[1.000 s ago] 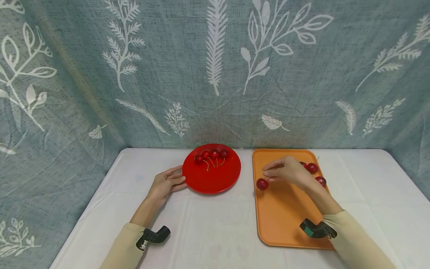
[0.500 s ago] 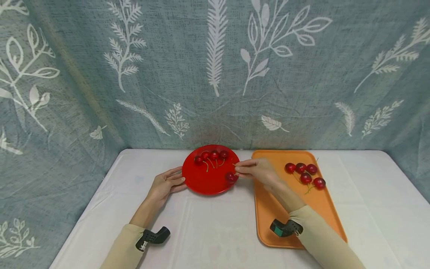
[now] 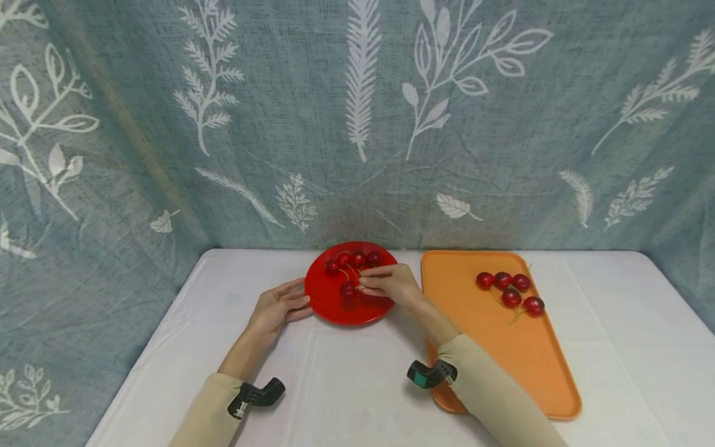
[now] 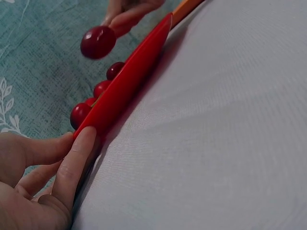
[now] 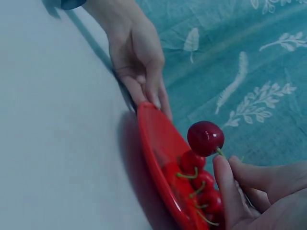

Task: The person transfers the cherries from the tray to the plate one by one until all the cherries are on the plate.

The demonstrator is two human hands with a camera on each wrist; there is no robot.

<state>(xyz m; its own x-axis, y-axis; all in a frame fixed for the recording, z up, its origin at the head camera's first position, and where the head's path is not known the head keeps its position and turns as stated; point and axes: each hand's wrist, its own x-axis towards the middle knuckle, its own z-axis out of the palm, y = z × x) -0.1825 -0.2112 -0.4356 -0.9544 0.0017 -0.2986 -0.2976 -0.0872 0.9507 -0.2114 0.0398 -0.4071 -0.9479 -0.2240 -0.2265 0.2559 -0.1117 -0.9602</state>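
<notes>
My right hand is over the red plate, pinching a dark red cherry by its green stem between thumb and fingertips. In the right wrist view that cherry hangs above the plate, apart from it. A row of several cherries lies along the plate's far side, stems toward me. At the plate's left edge my left hand pinches the rim; the left wrist view shows the thumb on one side of the red plate and a finger on the other.
An orange tray lies on the right of the white-covered table, partly under my right forearm. Several cherries are grouped at its far right. A blue-green leaf-patterned curtain hangs right behind the table.
My right hand has carried the cherry by its stem leftward from above the orange tray to over the middle of the plate. My left hand has stayed at the plate's rim.
</notes>
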